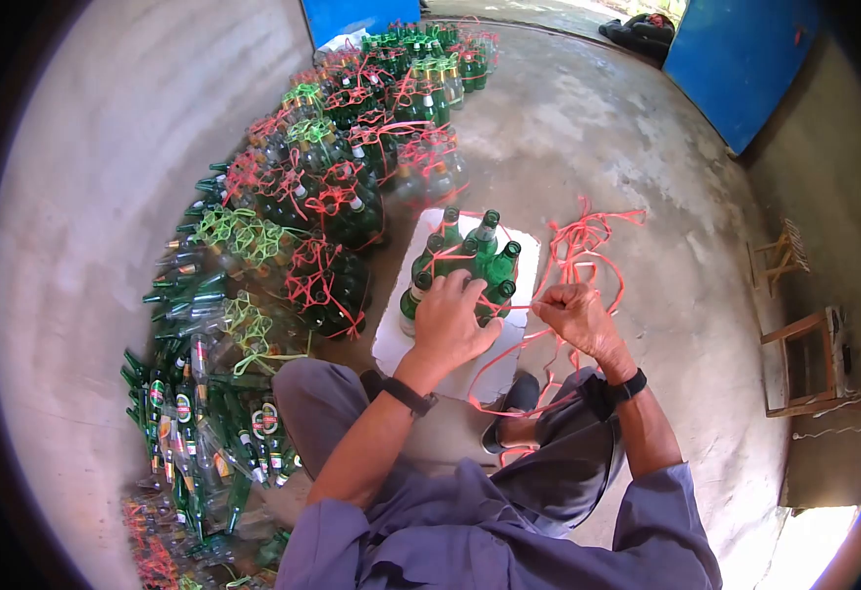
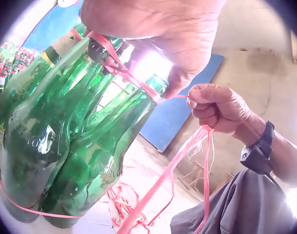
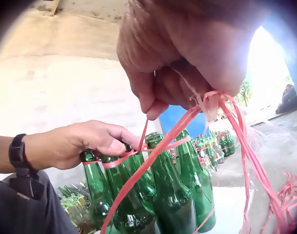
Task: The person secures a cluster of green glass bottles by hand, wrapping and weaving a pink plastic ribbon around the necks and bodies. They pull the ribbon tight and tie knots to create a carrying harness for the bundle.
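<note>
A cluster of several green glass bottles (image 1: 502, 264) stands upright on a white slab (image 1: 396, 346). Pinkish-red plastic twine (image 2: 124, 73) loops around their necks, and another strand circles them low down. Over the near bottle tops lies my left hand (image 1: 453, 323), its fingers bent around a neck and its thumb by the twine. To the right, my right hand (image 1: 580, 320) pinches a strand drawn taut from the necks. More twine (image 3: 163, 141) passes through that hand and hangs below it.
Loose red twine (image 1: 583, 236) lies on the floor ahead and right. Bundles of tied bottles (image 1: 337, 202) line the left side, with loose bottles (image 1: 184, 393) piled by the wall. Wooden frames (image 1: 806, 359) stand at right; a blue door (image 1: 740, 69) is beyond.
</note>
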Demonstrator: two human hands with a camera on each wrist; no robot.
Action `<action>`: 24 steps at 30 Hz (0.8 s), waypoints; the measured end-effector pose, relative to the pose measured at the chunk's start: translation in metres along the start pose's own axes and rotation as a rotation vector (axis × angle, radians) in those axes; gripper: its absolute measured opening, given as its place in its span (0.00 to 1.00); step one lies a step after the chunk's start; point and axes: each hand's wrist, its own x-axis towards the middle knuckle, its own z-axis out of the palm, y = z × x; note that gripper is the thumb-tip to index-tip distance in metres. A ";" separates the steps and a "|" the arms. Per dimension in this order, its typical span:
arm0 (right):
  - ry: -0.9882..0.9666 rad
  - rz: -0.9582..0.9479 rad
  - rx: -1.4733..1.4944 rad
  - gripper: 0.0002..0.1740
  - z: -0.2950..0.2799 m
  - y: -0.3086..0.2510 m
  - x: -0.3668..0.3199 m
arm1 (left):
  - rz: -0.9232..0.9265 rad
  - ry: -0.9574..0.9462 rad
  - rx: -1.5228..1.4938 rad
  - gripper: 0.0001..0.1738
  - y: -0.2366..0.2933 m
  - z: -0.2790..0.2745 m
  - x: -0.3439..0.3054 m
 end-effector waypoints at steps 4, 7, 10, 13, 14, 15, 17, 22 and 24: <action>-0.048 -0.013 0.019 0.10 0.002 -0.008 0.029 | -0.008 0.001 0.018 0.30 0.002 -0.001 0.000; -0.043 -0.047 0.111 0.09 0.017 -0.008 0.052 | -0.024 -0.031 0.020 0.30 0.003 -0.004 0.001; -0.062 -0.062 0.113 0.09 0.030 -0.002 0.072 | 0.001 -0.002 0.010 0.32 0.002 -0.003 0.001; -0.050 -0.029 0.125 0.09 0.041 0.014 0.087 | 0.010 0.025 -0.030 0.34 0.002 -0.003 0.002; -0.047 -0.021 0.121 0.10 0.043 0.020 0.091 | 0.009 0.022 -0.029 0.34 0.002 -0.003 0.002; -0.043 -0.013 0.117 0.10 0.044 0.022 0.092 | 0.005 0.007 -0.053 0.35 0.004 -0.004 0.003; -0.050 0.005 0.094 0.10 0.045 0.025 0.095 | -0.002 -0.010 -0.077 0.36 0.006 -0.007 0.003; 0.014 0.010 0.051 0.12 0.046 0.021 0.089 | 0.126 0.012 0.043 0.29 0.010 -0.009 0.006; 0.025 0.051 0.064 0.11 0.046 0.025 0.088 | 0.125 0.010 0.044 0.27 0.011 -0.009 0.007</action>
